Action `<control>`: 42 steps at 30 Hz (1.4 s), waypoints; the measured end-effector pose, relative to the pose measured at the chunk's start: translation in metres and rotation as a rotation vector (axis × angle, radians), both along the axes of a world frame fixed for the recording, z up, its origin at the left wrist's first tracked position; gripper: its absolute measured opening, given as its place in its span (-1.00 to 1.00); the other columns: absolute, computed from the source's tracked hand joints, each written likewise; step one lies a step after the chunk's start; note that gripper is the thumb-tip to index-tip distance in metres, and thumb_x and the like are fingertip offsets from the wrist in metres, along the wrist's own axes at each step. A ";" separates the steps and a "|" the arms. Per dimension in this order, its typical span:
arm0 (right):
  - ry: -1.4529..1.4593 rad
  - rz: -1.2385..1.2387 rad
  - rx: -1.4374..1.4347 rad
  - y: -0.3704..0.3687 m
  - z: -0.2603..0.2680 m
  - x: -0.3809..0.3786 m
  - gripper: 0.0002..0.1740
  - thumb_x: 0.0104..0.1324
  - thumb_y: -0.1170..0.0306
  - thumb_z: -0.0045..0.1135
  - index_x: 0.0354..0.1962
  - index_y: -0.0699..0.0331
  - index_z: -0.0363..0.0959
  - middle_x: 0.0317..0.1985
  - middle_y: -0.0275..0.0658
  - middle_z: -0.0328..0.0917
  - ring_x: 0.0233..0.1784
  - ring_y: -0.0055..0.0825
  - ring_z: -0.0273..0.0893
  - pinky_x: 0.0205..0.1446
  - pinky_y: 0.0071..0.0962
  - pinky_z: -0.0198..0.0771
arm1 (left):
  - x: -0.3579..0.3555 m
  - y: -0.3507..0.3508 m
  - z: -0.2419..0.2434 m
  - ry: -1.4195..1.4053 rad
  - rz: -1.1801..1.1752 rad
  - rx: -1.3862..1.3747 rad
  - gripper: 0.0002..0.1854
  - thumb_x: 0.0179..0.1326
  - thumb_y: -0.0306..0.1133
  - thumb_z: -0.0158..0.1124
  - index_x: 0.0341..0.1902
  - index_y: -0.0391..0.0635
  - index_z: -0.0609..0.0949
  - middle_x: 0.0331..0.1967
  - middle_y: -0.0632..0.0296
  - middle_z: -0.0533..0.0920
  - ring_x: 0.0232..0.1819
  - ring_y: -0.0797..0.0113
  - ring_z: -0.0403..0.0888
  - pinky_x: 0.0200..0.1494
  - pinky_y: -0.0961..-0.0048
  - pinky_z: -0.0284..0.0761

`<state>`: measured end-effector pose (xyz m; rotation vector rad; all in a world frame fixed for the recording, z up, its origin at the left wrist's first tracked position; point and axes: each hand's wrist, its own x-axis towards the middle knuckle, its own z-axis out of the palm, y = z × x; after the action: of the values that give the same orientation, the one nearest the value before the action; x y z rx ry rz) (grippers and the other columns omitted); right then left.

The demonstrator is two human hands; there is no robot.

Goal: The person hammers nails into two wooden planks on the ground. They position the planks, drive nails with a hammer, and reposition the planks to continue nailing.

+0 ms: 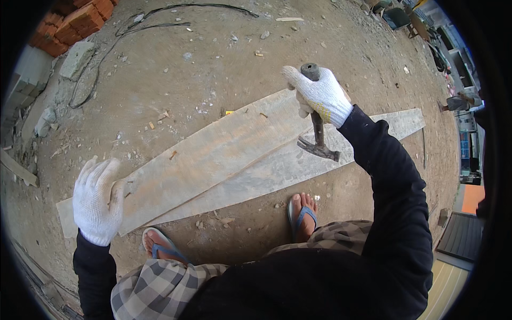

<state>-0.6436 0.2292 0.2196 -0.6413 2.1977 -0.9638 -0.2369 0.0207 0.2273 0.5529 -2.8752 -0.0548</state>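
Observation:
My right hand (pixel 320 94), in a white knit glove, grips the handle of a claw hammer (pixel 319 146). The hammer's head hangs toward me above the boards. Over the left end of the boards is my left hand (pixel 98 200), also gloved, with nothing visible in it; whether it touches the wood is unclear. A long grey board (pixel 212 148) with orange-brown stains lies across a second grey board (pixel 256 176) on the ground. Several rusty nails stick out of the upper board, among them one nail (pixel 173 155) near its far edge and another nail (pixel 263 115) farther right.
My sandalled feet stand just before the boards. Stacked red bricks (pixel 80 24), grey blocks (pixel 30 76) and a concrete chunk (pixel 77 60) sit at the upper left. A black cable (pixel 97 76) curls over the dirt ground (pixel 224 52). A person (pixel 460 103) is at the far right.

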 end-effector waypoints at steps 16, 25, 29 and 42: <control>0.471 0.555 0.223 0.034 -0.103 -0.109 -0.56 0.28 0.12 0.10 -0.28 0.37 0.69 -0.27 0.14 0.68 -0.12 0.00 0.69 0.02 -0.19 0.56 | -0.288 0.216 -0.208 -0.465 -0.005 -0.164 -0.34 0.29 -0.36 0.05 0.49 -0.13 0.26 0.49 -0.06 0.25 0.54 -0.10 0.10 0.56 -0.18 -0.19; 0.094 0.219 -0.559 0.070 0.005 -0.061 -0.40 0.28 -0.14 0.30 -0.38 0.33 0.53 -0.67 -0.41 0.38 -0.68 -0.63 0.45 -0.60 -0.54 0.48 | -0.244 0.237 -0.217 -0.330 0.053 0.074 -0.32 0.21 -0.35 0.12 0.44 -0.21 0.30 0.46 -0.14 0.28 0.51 -0.19 0.15 0.55 -0.15 -0.14; -0.070 0.051 -0.537 0.040 -0.026 -0.032 -0.43 0.28 -0.11 0.31 -0.46 0.28 0.45 -0.63 -0.40 0.34 -0.67 -0.64 0.39 -0.60 -0.51 0.52 | -0.235 0.209 -0.198 0.001 0.118 0.340 -0.49 0.13 -0.36 0.19 0.20 -0.21 0.54 0.21 -0.12 0.55 0.34 -0.09 0.41 0.47 0.01 0.16; 0.211 -0.350 -0.286 -0.053 -0.089 -0.011 -0.41 0.29 -0.13 0.22 -0.25 0.32 0.64 -0.30 -0.09 0.71 -0.22 -0.22 0.66 -0.07 -0.32 0.47 | -0.284 0.112 -0.241 0.034 0.459 0.197 -0.40 0.29 -0.05 0.13 0.33 -0.10 0.45 0.35 -0.06 0.38 0.46 -0.14 0.16 0.43 -0.14 0.04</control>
<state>-0.6545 0.1765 0.1311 -0.5115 2.4308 -1.4689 -0.5206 0.1328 -0.0133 1.2189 -2.6510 -0.2715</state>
